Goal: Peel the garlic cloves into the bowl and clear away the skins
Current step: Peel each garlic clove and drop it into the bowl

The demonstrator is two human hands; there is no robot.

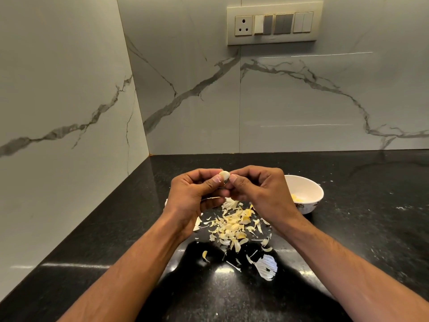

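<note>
A pale garlic clove (pixel 224 175) is held up above the black counter between both hands. My left hand (pixel 195 194) pinches it with thumb and curled fingers. My right hand (pixel 253 189) pinches its right side, thumb close to the left thumb. Below the hands lies a pile of garlic skins (pixel 232 225), yellowish and white, scattered toward me. A white bowl (pixel 308 184) with a flower pattern stands to the right, behind my right wrist, with yellowish peeled cloves (pixel 297 198) inside.
The black granite counter (pixel 348 228) runs into a corner of marble walls at left and back. A switch panel with a socket (pixel 274 23) hangs on the back wall. A larger white skin piece (pixel 267 267) lies nearest me.
</note>
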